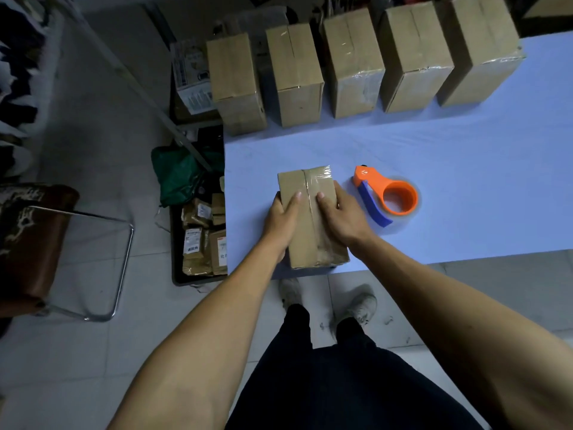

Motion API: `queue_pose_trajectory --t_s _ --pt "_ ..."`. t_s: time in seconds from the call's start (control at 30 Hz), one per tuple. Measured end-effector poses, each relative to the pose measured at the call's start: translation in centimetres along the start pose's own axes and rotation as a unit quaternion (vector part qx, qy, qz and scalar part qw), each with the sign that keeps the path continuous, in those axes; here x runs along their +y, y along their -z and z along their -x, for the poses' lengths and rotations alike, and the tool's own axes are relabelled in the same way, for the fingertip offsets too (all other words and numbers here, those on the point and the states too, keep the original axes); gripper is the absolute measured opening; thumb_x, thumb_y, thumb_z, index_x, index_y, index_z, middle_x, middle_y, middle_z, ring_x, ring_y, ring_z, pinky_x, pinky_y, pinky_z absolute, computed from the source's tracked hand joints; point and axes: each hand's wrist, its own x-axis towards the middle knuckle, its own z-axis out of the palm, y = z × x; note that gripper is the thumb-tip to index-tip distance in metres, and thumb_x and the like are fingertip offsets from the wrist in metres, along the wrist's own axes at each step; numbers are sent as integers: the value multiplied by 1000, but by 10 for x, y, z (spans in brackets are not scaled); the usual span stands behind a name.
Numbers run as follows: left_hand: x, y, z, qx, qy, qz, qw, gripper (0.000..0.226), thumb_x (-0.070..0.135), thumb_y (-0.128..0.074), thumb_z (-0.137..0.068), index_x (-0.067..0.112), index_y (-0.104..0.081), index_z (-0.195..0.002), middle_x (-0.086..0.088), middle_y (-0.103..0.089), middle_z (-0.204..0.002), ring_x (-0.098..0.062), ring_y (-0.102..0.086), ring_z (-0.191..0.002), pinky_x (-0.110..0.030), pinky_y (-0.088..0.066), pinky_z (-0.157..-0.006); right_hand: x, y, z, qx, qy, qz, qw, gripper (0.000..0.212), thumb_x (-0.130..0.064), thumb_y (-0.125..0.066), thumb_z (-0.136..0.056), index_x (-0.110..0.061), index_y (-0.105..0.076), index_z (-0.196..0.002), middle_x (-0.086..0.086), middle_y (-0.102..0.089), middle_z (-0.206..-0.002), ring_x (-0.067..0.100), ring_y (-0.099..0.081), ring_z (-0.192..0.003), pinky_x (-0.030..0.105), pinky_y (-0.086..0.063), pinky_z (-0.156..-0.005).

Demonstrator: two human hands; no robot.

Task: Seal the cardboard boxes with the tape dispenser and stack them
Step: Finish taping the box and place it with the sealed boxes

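Head view: the box (310,212) lies on the tabletop (465,156) at its near edge, just left of the dispenser (387,197), which sits apart from both hands. Clear tape already runs along the top seam and wraps over the far end. Judgement: small corrugated carton, stiff at the edges, likely light; the taped strip will be slick, so keep your fingers on bare cardboard. Best hold for lifting looks like the two long sides, palms clamping inward, thumbs on top. Your left hand (282,218) wraps the left long edge, thumb on the top face, fingers curled down the side, gripping the box. Your right hand (341,215) lies over the right top half, fingers fairly straight and pressing down, tips toward the right edge; whether they hook over that edge cannot be told. Both forearms reach in from below, wrists low. Five boxes (294,72) stand in a row along the far edge, well apart.
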Motion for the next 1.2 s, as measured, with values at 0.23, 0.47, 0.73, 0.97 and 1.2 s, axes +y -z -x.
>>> queue_pose_trajectory --t_s 0.23,0.47,0.73,0.97,1.2 --pt "-12 3 14 0 -35 14 999 54 51 -58 -87 26 -57 -134 9 -68 -123 -8 -67 -107 -36 -55 -96 11 5 18 -28 -64 -135 988 83 -75 -54 -81 -37 -35 -152 -14 -48 -149 5 -47 -134 41 -38 -114" --pt "-29 -1 25 -12 -51 3 999 69 47 -58 -84 31 -40 -149 8 -63 -132 -8 -63 -114 -39 -50 -103 20 0 33 -45 -37 -140 988 58 -49 -51 -99 -36 -33 -152 -21 -49 -146 -7 -48 -128 35 -35 -116" --pt "-12 13 -3 -7 -54 29 998 77 55 -57 -78 31 -39 -149 7 -63 -133 -10 -63 -116 -44 -48 -106 -6 -10 3 -43 -30 -108 993 76 -61 -49 -93 -37 -18 -158 -19 -34 -157 2 -38 -140 33 -26 -120" --pt "31 66 -57 38 -75 29 996 58 39 -58 -87 25 -48 -142 1 -65 -129 -15 -64 -112 -41 -49 -104 -65 -48 -55 -54 0 -74 996 78 -62 -47 -94 -33 -16 -159 -12 -36 -158 14 -41 -140 35 -29 -118" --pt "40 90 -98 63 -52 6 997 63 46 -56 -83 25 -49 -143 0 -68 -124 -18 -66 -109 -46 -51 -101 -87 -71 -94 -65 -14 -51 996 69 -49 -44 -103 -30 -11 -160 -6 -35 -158 20 -41 -138 23 -28 -102"
